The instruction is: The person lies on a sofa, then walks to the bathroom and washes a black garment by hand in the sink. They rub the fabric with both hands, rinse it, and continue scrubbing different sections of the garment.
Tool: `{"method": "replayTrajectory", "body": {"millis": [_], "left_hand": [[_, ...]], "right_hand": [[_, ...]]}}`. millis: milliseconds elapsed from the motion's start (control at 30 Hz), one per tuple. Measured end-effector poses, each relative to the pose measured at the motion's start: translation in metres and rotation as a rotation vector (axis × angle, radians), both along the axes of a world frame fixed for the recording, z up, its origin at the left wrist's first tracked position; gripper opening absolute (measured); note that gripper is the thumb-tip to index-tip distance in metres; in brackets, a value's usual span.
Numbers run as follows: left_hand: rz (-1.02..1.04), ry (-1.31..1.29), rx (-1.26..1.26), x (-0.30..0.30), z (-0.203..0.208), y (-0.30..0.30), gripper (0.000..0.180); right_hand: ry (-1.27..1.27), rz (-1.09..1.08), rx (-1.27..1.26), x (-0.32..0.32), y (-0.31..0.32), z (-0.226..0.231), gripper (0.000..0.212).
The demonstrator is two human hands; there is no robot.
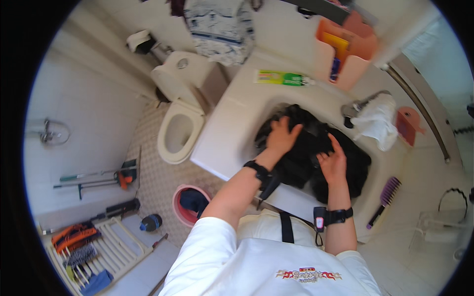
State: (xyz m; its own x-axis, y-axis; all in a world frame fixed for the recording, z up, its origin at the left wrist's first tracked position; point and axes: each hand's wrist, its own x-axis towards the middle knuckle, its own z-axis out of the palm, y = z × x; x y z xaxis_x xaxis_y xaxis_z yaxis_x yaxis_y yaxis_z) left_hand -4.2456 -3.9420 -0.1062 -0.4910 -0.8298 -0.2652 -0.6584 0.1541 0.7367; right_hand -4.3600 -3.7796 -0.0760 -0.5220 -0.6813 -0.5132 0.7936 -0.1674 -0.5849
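Observation:
A bulky black cloth, perhaps a garment, is bunched up in the white washbasin in front of me. My left hand rests on its left part with the fingers spread. Against its right side lies my right hand, fingers apart, the index finger stretched out and the thumb standing off to the left. Neither hand shows a firm grip. Any water under the cloth is mostly hidden. Black bands circle both of my wrists.
A green tube lies on the basin's back ledge, below a pink wall holder. At the right are a white cloth over the faucet and a purple hairbrush. Left stand a toilet and a pink bucket holding dark cloth.

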Motion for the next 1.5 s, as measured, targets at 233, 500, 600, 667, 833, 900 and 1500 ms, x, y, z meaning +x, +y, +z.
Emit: {"method": "replayTrajectory", "body": {"millis": [233, 500, 600, 667, 833, 900, 1500], "left_hand": [[-0.636, -0.264, -0.499, 0.015, -0.048, 0.043, 0.075], [-0.314, 0.243, -0.140, -0.028, 0.040, 0.046, 0.030], [-0.397, 0.484, -0.075, -0.022, 0.095, 0.082, 0.032], [-0.466, 0.477, -0.059, -0.007, 0.115, 0.099, 0.033], [-0.499, 0.258, -0.289, -0.022, 0.099, 0.105, 0.045], [-0.333, 0.203, -0.220, -0.040, 0.076, 0.087, 0.044], [-0.069, 0.276, -0.062, -0.035, 0.038, 0.065, 0.033]], "right_hand": [[1.727, 0.921, 0.980, 0.018, -0.007, -0.066, 0.070], [0.174, 0.048, 0.198, -0.032, -0.010, -0.056, 0.038], [-0.061, -0.131, -0.270, -0.025, -0.003, -0.053, 0.036], [-0.177, -0.182, -0.325, 0.002, -0.011, -0.004, 0.035], [-0.118, -0.026, -0.229, -0.019, -0.003, -0.041, 0.037], [0.024, -0.157, 0.066, -0.011, -0.006, -0.043, 0.037], [-0.164, -0.108, 0.267, 0.013, -0.028, -0.006, 0.035]]}}
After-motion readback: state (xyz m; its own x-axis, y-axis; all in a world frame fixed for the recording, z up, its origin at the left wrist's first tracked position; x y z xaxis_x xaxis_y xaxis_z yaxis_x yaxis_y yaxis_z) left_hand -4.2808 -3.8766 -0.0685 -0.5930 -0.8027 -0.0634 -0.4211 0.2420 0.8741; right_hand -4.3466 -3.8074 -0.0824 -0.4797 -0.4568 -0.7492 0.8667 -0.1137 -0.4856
